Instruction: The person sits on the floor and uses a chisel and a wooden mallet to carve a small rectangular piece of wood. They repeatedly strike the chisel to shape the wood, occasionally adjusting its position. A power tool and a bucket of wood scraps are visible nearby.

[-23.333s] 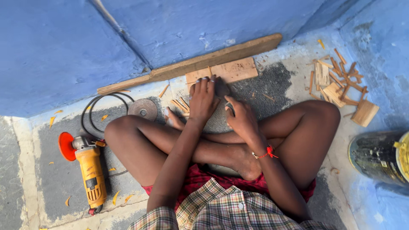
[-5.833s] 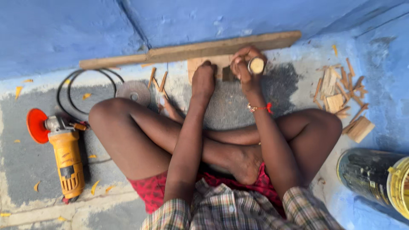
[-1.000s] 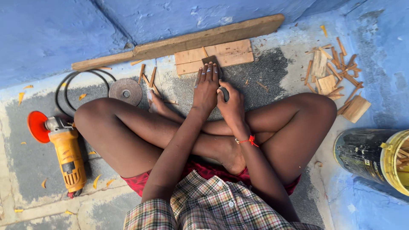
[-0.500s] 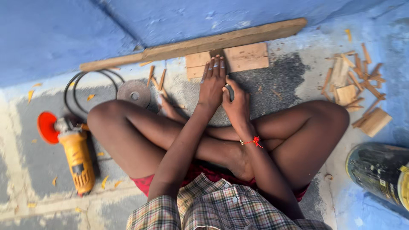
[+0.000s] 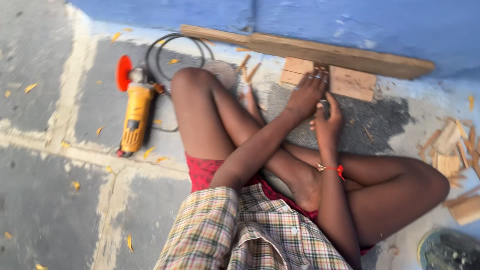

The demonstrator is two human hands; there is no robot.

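On the rough grey concrete floor [image 5: 60,200], scattered with small yellow shavings, a yellow angle grinder [image 5: 134,112] with an orange-red disc guard lies on its side, its black cable [image 5: 172,47] coiled in loops toward the blue wall [image 5: 350,20]. Just right of it a round grey grinding disc [image 5: 222,72] lies flat behind the person's bent knee, with thin wood sticks [image 5: 248,67] beside it. A long, flat, weathered plank [image 5: 310,50] runs along the foot of the wall. Two pale squarish wooden blocks [image 5: 352,82] lie flat just in front of the plank. The left hand [image 5: 310,92] stretches forward with fingers spread, fingertips on the blocks' near edge, its grip open and empty. The right hand [image 5: 327,125], a red thread at its wrist, sits just beside it, fingers curled round a small dark object [image 5: 324,104] too blurred to name. At the far right lies a heap of splintered wood offcuts [image 5: 452,150], and a dark round container [image 5: 447,250] shows in the corner.
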